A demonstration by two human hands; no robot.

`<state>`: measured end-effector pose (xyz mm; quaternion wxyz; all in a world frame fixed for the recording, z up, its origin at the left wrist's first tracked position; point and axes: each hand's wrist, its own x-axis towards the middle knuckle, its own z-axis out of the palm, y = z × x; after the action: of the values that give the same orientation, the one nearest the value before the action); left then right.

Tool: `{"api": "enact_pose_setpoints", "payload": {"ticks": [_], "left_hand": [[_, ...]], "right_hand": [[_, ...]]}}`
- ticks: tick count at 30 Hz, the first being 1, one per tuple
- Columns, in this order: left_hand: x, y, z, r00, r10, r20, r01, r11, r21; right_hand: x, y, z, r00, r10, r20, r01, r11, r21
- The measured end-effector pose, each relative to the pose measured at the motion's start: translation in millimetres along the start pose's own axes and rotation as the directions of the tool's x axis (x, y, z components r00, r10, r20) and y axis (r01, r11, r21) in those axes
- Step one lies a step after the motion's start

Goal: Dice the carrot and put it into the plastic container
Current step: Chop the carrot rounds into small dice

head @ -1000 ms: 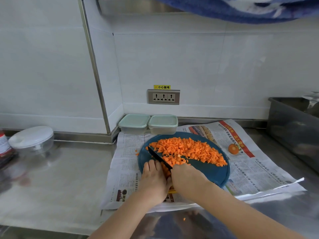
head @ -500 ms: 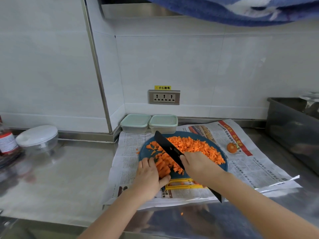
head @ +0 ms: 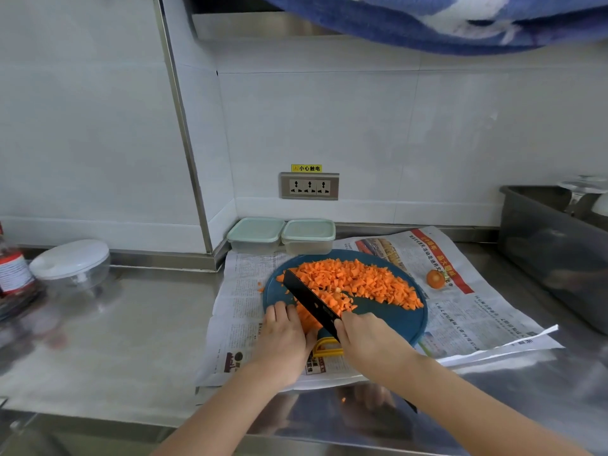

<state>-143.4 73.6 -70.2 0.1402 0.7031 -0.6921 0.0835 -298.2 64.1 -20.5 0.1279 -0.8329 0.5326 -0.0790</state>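
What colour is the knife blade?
The knife blade is black; the head view shows it best, against the orange carrot.

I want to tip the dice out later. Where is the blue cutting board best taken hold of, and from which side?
Probably by its yellow handle, from the near edge. The board is round and lies flat on the newspaper, so its rim offers little hold; the handle sticks out, clear of the diced carrot.
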Motion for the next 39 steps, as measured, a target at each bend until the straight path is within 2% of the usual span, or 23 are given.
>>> {"api": "enact_pose_setpoints", "payload": {"ticks": [1,6,9,13,18,26,31,34,37,39], "left_hand": [[0.4,-1.3,1.4,0.999,0.007,0.034,-0.007,1.000,-0.002],[1.6,0.0,1.0,0.998,0.061,0.028,-0.063,0.994,0.088],[2.1,4.4,-0.7,1.000,-0.001,0.012,0.000,0.995,0.099],[4.6,8.5,2.4,0.998,-0.019,-0.064,0.022,0.998,0.050],[9.8,5.4,11.9,0.990,-0.033,-0.136,0.038,0.999,0.031],[9.0,5.4,13.6,0.998,-0.021,-0.053,0.022,0.999,0.032],[8.8,-1.5,6.4,0.999,-0.043,0.017,0.043,0.998,0.036],[11.6,-8.9,3.4,0.997,-0.074,0.021,0.073,0.997,0.028],[10.3,-17.5,2.6,0.989,-0.058,0.138,0.055,0.998,0.027],[4.8,-20.1,-2.2,0.990,-0.068,0.124,0.065,0.998,0.028]], "right_hand": [[-0.1,-0.9,-0.1,1.000,-0.001,0.010,0.001,1.000,0.007],[1.4,-2.2,2.2,1.000,0.008,-0.005,-0.008,1.000,-0.027],[0.5,-7.0,7.7,0.999,0.019,-0.028,-0.022,0.991,-0.129],[0.8,-22.3,9.8,0.998,0.052,0.024,-0.046,0.975,-0.216],[11.4,-27.8,7.2,0.995,0.073,0.069,-0.058,0.979,-0.195],[51.0,-30.8,8.7,0.992,0.016,0.124,0.007,0.984,-0.178],[59.8,-10.5,-11.1,0.986,0.003,0.165,-0.004,1.000,0.001],[55.5,-3.0,-19.4,0.991,0.013,0.134,-0.025,0.996,0.087],[41.5,-2.9,-23.3,0.998,-0.024,0.056,0.020,0.997,0.072],[29.3,-7.6,-19.3,0.998,-0.047,0.040,0.045,0.998,0.041]]}}
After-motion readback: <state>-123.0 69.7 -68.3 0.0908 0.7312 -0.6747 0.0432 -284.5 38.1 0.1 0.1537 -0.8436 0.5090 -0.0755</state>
